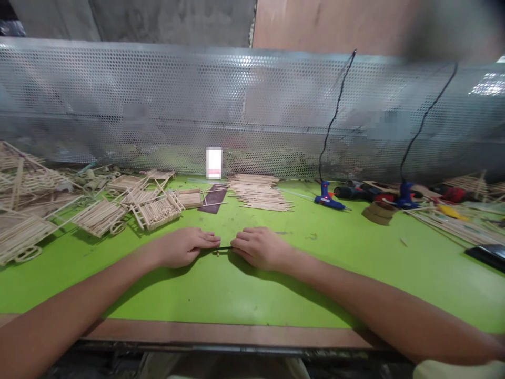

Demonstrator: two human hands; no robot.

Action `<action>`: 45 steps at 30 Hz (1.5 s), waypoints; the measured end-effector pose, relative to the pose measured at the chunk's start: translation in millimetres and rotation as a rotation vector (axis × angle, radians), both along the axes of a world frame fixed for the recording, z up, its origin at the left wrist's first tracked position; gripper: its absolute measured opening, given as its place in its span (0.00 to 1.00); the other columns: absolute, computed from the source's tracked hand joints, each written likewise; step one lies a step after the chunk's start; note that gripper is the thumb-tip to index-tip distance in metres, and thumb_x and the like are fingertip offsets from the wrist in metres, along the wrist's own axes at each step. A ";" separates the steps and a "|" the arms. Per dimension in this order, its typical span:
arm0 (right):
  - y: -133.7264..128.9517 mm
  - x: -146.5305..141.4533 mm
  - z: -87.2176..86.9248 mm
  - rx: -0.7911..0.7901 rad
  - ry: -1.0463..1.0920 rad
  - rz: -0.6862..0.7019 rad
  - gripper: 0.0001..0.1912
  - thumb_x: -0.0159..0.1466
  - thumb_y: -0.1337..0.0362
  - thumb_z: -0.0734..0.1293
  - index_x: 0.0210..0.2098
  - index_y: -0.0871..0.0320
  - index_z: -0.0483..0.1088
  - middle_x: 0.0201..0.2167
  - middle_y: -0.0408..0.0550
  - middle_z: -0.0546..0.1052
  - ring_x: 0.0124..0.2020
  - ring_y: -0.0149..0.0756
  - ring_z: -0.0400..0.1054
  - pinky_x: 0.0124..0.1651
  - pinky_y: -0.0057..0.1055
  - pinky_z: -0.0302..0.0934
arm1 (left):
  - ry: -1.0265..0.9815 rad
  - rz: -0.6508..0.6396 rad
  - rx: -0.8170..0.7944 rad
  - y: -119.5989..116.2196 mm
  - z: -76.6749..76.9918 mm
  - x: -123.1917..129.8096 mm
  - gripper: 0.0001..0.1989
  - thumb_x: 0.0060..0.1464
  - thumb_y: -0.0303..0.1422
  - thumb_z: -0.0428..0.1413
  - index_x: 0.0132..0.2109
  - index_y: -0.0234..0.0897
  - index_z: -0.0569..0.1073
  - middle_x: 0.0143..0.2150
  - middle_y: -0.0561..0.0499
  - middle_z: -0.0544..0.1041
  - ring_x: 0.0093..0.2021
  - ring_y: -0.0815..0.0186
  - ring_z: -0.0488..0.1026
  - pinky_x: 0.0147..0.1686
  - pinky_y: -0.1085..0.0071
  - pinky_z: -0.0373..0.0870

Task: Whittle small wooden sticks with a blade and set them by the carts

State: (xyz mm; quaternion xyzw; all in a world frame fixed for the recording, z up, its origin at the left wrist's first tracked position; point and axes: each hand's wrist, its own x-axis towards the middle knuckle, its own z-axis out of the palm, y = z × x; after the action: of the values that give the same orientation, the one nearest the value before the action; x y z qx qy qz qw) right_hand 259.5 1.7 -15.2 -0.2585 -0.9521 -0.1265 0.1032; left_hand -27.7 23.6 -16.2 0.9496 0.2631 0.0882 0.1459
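My two hands pinch a thin black stick
The left hand (187,246) and right hand (258,247) are a little apart, with the black stick (225,248) between their fingers, low over the green table (236,300), near the small wooden carts (158,210).

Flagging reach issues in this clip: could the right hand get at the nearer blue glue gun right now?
Probably yes: the right hand is on a dark strip, but only open green tabletop seems to separate it from the glue gun.

Soft, fairly dim light with faint shadows; glare at right, and what seems blur top right.
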 end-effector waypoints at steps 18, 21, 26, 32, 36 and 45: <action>0.6 0.5 2.4 -0.068 -0.006 0.027 0.11 0.75 0.63 0.63 0.40 0.58 0.76 0.33 0.47 0.80 0.33 0.34 0.70 0.38 0.32 0.58 | -0.052 0.019 0.199 -8.1 6.0 10.2 0.21 0.73 0.37 0.44 0.62 0.37 0.74 0.59 0.42 0.78 0.55 0.56 0.76 0.55 0.58 0.71; 2.6 0.1 3.8 -0.097 0.000 0.022 0.11 0.75 0.63 0.63 0.39 0.58 0.76 0.33 0.47 0.79 0.33 0.34 0.70 0.37 0.32 0.57 | 0.028 -0.016 0.282 -12.0 8.1 17.9 0.16 0.72 0.39 0.47 0.49 0.36 0.77 0.45 0.44 0.79 0.43 0.58 0.75 0.46 0.60 0.69; 4.1 0.1 8.9 -0.167 0.013 0.016 0.11 0.75 0.63 0.63 0.39 0.58 0.76 0.33 0.46 0.79 0.32 0.34 0.70 0.35 0.32 0.57 | 0.079 -0.045 0.320 -13.0 7.1 24.4 0.13 0.71 0.32 0.49 0.38 0.37 0.73 0.36 0.48 0.75 0.37 0.62 0.70 0.38 0.65 0.63; 4.8 1.1 9.4 -0.216 0.054 0.033 0.12 0.75 0.63 0.63 0.38 0.58 0.76 0.33 0.47 0.79 0.32 0.34 0.70 0.34 0.32 0.57 | 0.011 -0.044 0.210 -14.9 10.4 25.4 0.12 0.69 0.27 0.49 0.35 0.37 0.73 0.33 0.49 0.75 0.36 0.62 0.70 0.38 0.65 0.64; 7.7 -3.4 8.5 -0.215 0.047 0.053 0.12 0.75 0.63 0.61 0.39 0.58 0.75 0.33 0.48 0.79 0.32 0.35 0.69 0.35 0.32 0.57 | 0.016 -0.044 0.180 -14.6 15.8 20.6 0.11 0.67 0.26 0.51 0.35 0.37 0.73 0.33 0.49 0.75 0.35 0.62 0.70 0.36 0.66 0.62; 7.5 -13.4 4.9 -0.116 -0.005 0.006 0.10 0.75 0.63 0.63 0.41 0.57 0.75 0.34 0.47 0.80 0.33 0.37 0.71 0.35 0.32 0.57 | 0.068 -0.028 0.260 -13.3 14.8 14.1 0.11 0.68 0.30 0.51 0.36 0.37 0.74 0.33 0.49 0.77 0.34 0.62 0.72 0.38 0.63 0.64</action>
State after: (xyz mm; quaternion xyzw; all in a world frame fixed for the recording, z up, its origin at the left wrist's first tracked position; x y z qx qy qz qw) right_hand 246.1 9.1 -10.3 -0.2608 -0.9589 -0.0716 0.0860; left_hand -13.6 10.4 -1.4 0.9665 0.2411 0.0871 0.0136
